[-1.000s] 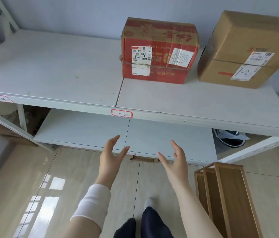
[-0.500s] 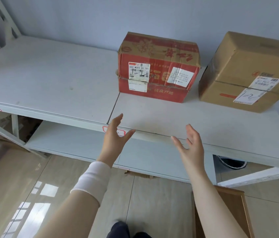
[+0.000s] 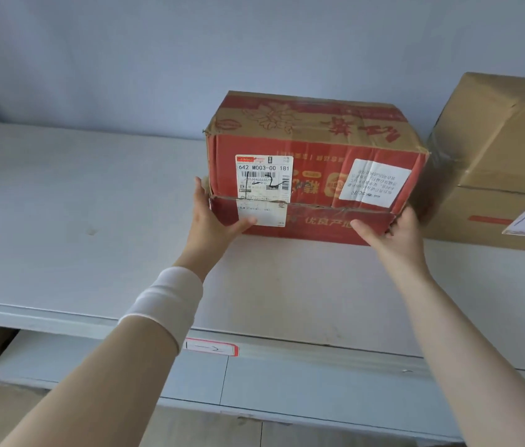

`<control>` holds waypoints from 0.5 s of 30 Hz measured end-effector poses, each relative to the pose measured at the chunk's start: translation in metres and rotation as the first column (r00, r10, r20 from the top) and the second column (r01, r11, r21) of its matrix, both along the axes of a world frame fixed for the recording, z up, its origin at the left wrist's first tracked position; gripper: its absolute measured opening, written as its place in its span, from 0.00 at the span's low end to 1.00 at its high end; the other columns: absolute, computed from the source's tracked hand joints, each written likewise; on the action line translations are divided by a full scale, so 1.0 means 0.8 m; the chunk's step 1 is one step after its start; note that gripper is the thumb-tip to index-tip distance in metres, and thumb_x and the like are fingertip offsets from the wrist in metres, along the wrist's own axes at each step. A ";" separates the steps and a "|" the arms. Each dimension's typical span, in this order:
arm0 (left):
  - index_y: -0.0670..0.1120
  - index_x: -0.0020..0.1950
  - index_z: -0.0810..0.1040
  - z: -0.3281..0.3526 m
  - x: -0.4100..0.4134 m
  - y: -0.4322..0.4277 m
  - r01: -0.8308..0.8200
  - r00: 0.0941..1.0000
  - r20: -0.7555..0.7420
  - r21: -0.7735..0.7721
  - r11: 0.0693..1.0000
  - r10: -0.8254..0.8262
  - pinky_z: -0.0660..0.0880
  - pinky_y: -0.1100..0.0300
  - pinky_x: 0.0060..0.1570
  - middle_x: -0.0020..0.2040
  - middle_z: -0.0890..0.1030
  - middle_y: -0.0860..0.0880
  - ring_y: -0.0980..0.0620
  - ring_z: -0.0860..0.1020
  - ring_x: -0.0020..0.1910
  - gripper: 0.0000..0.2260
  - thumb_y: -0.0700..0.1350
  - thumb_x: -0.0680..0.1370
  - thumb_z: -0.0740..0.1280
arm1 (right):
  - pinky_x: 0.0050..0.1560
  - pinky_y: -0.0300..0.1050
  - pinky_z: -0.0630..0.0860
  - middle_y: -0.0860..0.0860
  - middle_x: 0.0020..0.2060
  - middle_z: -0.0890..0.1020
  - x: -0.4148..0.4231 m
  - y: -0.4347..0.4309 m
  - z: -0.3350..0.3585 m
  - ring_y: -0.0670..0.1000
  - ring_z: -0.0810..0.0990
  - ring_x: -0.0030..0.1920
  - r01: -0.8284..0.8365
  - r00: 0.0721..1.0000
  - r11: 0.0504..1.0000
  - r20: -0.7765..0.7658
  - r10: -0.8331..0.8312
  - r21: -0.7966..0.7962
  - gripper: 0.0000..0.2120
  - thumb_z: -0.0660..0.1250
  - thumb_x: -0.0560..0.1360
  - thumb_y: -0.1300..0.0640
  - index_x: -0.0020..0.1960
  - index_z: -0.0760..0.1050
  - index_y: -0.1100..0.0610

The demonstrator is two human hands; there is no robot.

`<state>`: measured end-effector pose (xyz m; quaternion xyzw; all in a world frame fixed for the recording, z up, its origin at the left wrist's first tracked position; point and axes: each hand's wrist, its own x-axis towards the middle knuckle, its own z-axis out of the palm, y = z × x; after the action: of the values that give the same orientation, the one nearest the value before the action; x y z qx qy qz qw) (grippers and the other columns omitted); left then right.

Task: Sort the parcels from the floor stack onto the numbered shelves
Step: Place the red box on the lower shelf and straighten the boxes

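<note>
We have the red printed carton (image 3: 312, 169) clasped between both hands as it sits on the white shelf (image 3: 93, 221). Our left hand (image 3: 212, 217) takes its lower left front corner, thumb flat across the front face and fingers up the side, and our right hand (image 3: 390, 233) wraps the lower right front corner likewise. Just beyond the right hand's knuckles stands a brown carton (image 3: 496, 156); whether the two touch we cannot tell. Below our wrists the shelf edge carries a red-framed tag (image 3: 211, 348). The creased, taped cardboard looks stiff but dented, so we judge it moderately heavy. It is probably best held low at the corners, palms squeezing inward, avoiding the glossy tape, which could slip.
</note>
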<state>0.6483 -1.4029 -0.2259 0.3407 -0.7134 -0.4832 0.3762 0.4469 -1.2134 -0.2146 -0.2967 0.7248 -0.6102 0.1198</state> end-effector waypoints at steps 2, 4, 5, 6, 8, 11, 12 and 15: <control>0.53 0.68 0.59 -0.002 -0.004 -0.007 0.011 1.000 0.022 -0.037 0.999 -0.010 0.67 0.78 0.54 0.57 0.75 0.60 0.62 0.74 0.56 0.36 0.42 0.67 0.77 | 0.62 0.48 0.75 0.46 0.58 0.79 -0.009 -0.008 -0.007 0.45 0.79 0.57 0.034 0.999 0.999 -0.034 -0.034 0.003 0.31 0.78 0.64 0.56 0.63 0.69 0.52; 0.51 0.68 0.62 -0.004 -0.007 -0.013 -0.004 1.000 0.013 -0.040 0.999 0.005 0.68 0.73 0.53 0.57 0.76 0.59 0.62 0.74 0.55 0.35 0.42 0.68 0.76 | 0.62 0.48 0.75 0.47 0.58 0.79 -0.015 -0.013 -0.013 0.46 0.79 0.57 0.072 0.996 0.997 -0.048 -0.072 -0.009 0.29 0.77 0.65 0.57 0.62 0.69 0.52; 0.50 0.68 0.63 -0.003 -0.009 -0.016 -0.014 1.000 0.008 -0.046 0.999 0.014 0.68 0.71 0.54 0.57 0.76 0.58 0.61 0.74 0.55 0.34 0.42 0.68 0.76 | 0.62 0.50 0.75 0.47 0.58 0.79 -0.017 -0.015 -0.014 0.46 0.79 0.57 0.084 0.995 0.996 -0.046 -0.084 -0.020 0.29 0.77 0.65 0.57 0.61 0.68 0.51; 0.50 0.68 0.63 -0.004 -0.011 -0.020 -0.021 1.000 0.007 -0.048 0.999 0.021 0.69 0.71 0.53 0.56 0.76 0.58 0.60 0.74 0.54 0.34 0.41 0.68 0.76 | 0.62 0.50 0.75 0.48 0.57 0.79 -0.019 -0.018 -0.015 0.46 0.79 0.57 0.090 0.995 0.996 -0.042 -0.091 -0.028 0.28 0.77 0.65 0.58 0.61 0.68 0.51; 0.50 0.67 0.64 -0.004 -0.016 -0.026 -0.023 1.000 0.008 -0.039 0.999 0.024 0.68 0.75 0.49 0.54 0.76 0.59 0.63 0.75 0.52 0.33 0.40 0.68 0.76 | 0.62 0.51 0.75 0.48 0.57 0.79 -0.025 -0.023 -0.017 0.47 0.79 0.57 0.098 0.994 0.994 -0.032 -0.100 -0.041 0.28 0.77 0.65 0.59 0.59 0.68 0.50; 0.50 0.65 0.65 -0.004 -0.025 -0.034 -0.037 0.999 0.029 -0.042 0.998 0.038 0.68 0.77 0.47 0.51 0.75 0.63 0.71 0.73 0.49 0.30 0.39 0.68 0.76 | 0.61 0.51 0.75 0.49 0.57 0.79 -0.033 -0.033 -0.018 0.48 0.79 0.57 0.123 0.992 0.992 -0.037 -0.124 -0.041 0.28 0.78 0.65 0.59 0.59 0.68 0.51; 0.50 0.65 0.65 -0.004 -0.027 -0.037 -0.038 0.999 0.030 -0.041 0.998 0.040 0.68 0.75 0.48 0.51 0.75 0.63 0.71 0.73 0.49 0.30 0.40 0.68 0.76 | 0.61 0.51 0.76 0.49 0.57 0.79 -0.035 -0.036 -0.018 0.48 0.79 0.57 0.125 0.991 0.991 -0.040 -0.127 -0.040 0.28 0.78 0.65 0.59 0.59 0.68 0.52; 0.50 0.65 0.65 -0.005 -0.034 -0.043 -0.034 0.999 0.033 -0.033 0.999 0.035 0.70 0.63 0.56 0.56 0.77 0.58 0.61 0.76 0.55 0.30 0.40 0.68 0.76 | 0.60 0.50 0.76 0.49 0.57 0.79 -0.041 -0.042 -0.018 0.49 0.79 0.57 0.126 0.991 0.991 -0.048 -0.128 -0.042 0.29 0.77 0.65 0.58 0.61 0.68 0.53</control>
<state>0.6209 -1.4376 -0.2302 0.3549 -0.7215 -0.4590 0.3780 0.4138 -1.2472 -0.2294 -0.2675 0.7330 -0.6229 0.0565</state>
